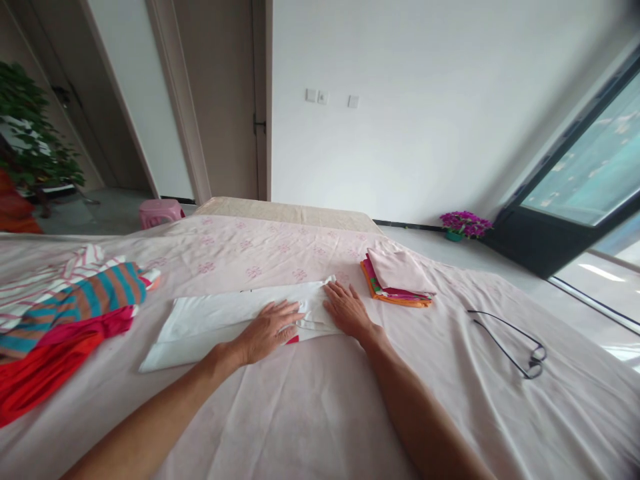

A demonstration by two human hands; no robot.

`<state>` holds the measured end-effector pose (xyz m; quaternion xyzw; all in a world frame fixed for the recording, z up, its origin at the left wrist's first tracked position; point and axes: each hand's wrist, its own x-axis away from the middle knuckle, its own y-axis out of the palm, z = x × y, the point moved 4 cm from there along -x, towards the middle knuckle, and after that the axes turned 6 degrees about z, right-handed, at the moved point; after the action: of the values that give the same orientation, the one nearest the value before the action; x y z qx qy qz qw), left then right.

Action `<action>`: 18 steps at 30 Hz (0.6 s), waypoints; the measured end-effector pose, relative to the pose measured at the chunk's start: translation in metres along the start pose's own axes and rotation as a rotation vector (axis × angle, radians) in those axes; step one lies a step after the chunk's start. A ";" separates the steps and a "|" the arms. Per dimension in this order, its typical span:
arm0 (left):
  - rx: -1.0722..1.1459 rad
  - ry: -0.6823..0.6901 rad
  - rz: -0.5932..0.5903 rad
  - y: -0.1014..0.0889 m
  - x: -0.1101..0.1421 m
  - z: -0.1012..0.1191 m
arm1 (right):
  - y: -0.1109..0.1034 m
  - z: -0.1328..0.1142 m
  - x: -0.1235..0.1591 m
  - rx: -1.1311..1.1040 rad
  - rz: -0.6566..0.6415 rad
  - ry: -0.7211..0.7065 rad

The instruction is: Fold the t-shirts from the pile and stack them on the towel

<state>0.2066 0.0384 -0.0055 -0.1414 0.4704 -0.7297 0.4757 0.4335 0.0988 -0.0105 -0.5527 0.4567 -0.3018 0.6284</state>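
Observation:
A white garment (210, 317), folded into a long strip, lies across the pink bedsheet (310, 413) in front of me. My left hand (273, 328) rests flat on its middle, fingers stretched toward the right. On the garment's right end lies my right hand (347, 308), palm down with its fingers extended. Wrinkles show in the cloth between both hands. A small red patch shows at the near edge beside my left hand. What lies under the palms is hidden.
A stack of folded clothes (397, 277) sits right of the garment. Eyeglasses (535, 357) lie farther right. At left is a loose pile with a striped garment (100, 293) and a red one (45, 373). A pink stool (161, 212) stands beyond the bed.

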 end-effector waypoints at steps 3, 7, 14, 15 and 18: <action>0.128 -0.168 0.190 -0.013 -0.007 -0.020 | -0.010 -0.016 -0.006 -0.013 0.088 -0.065; -0.127 -0.166 0.222 -0.014 -0.011 -0.049 | -0.002 -0.030 -0.014 -0.048 0.055 -0.124; -0.457 -0.198 0.073 -0.032 0.025 -0.088 | 0.023 -0.001 -0.018 0.036 -0.046 0.056; -0.473 -0.227 0.075 -0.037 0.031 -0.095 | 0.023 0.002 -0.018 0.042 -0.046 0.072; -0.523 -0.337 0.098 -0.053 0.051 -0.119 | 0.023 0.009 -0.017 0.048 -0.042 0.115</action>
<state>0.0732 0.0678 -0.0363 -0.3549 0.5629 -0.5265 0.5291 0.4315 0.1227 -0.0290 -0.5287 0.4729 -0.3573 0.6076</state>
